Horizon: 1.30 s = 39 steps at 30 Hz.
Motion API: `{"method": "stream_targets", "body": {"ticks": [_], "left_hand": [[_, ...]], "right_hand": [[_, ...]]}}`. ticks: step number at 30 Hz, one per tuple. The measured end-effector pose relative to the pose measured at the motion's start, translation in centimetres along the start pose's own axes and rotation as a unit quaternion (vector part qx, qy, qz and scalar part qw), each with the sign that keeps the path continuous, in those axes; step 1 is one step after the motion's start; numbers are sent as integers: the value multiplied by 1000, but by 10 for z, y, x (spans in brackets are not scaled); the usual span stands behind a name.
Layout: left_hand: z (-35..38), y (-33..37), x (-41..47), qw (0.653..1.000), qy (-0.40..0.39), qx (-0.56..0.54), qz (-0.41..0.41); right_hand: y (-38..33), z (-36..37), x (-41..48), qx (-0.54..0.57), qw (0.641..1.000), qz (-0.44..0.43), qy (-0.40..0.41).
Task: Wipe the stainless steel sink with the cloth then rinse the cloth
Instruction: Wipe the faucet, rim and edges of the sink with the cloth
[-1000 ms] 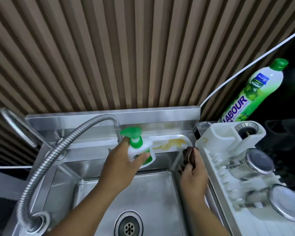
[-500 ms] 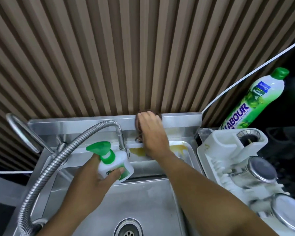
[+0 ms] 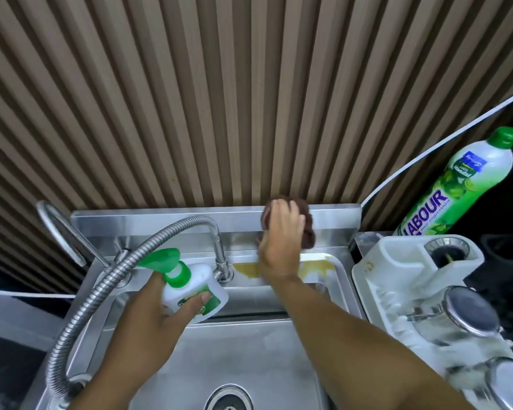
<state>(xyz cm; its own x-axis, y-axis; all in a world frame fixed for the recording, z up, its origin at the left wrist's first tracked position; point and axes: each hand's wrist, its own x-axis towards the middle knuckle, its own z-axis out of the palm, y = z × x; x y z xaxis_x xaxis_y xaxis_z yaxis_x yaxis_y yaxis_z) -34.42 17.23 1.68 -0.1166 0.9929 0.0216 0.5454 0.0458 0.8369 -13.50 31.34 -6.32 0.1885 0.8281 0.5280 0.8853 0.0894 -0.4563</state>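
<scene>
right hand (image 3: 280, 241) flat atop cloth (image 3: 307, 232) on backsplash (image 3: 160, 221), left hand (image 3: 148, 318) curled round pump bottle (image 3: 190, 284).

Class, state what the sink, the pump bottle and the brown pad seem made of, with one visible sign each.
Sink: likely stainless steel, brushed; grey sheen, soft reflections.
Pump bottle: plastic, glossy white body, green pump.
Brown pad: probably cloth or scouring fibre, matte, fuzzy-edged; blurred, uncertain.
</scene>
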Motion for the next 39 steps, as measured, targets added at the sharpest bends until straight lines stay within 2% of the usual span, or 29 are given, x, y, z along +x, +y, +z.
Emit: {"method": "stream_targets", "body": {"ticks": [5, 7, 8, 11, 14, 18, 23, 26, 28, 32, 34, 36, 39], "left_hand": [[-7, -2, 0, 1000, -10, -16, 19], [-8, -4, 2, 999, -22, -24, 19], [-8, -6, 2, 999, -31, -29, 19], [-9, -8, 2, 998, -47, -36, 24], [-12, -12, 2, 997, -57, -43, 34], [-15, -17, 3, 995, -67, -71, 24], [-17, -13, 3, 995, -63, -72, 20], [-20, -10, 4, 996, -58, -58, 20], [-19, -7, 4, 997, -53, -56, 20], [-18, -2, 4, 996, -53, -72, 17], [-19, 1, 4, 996, -57, -68, 17], [-20, 0, 4, 996, -62, -64, 15], [-20, -2, 5, 996, -66, -62, 13]], "right_hand": [[-24, 24, -9, -39, 970, -219, -100], [-13, 27, -10, -70, 963, -240, -101], [-7, 25, -12, -81, 971, -207, -90], [7, 19, -11, -47, 999, 0, 4], [21, 11, 14, 47, 976, 187, 101], [40, -6, 62, 152, 870, 413, 221], [19, 1, 68, 261, 743, 562, 253], [-25, 24, 58, 407, 637, 606, 249], [-46, 40, 48, 512, 567, 604, 225], [-64, 38, 36, 603, 505, 603, 134], [-56, 33, 39, 601, 509, 596, 159], [-35, 30, 41, 565, 549, 574, 224], [5, 24, 43, 478, 631, 536, 294]]}}
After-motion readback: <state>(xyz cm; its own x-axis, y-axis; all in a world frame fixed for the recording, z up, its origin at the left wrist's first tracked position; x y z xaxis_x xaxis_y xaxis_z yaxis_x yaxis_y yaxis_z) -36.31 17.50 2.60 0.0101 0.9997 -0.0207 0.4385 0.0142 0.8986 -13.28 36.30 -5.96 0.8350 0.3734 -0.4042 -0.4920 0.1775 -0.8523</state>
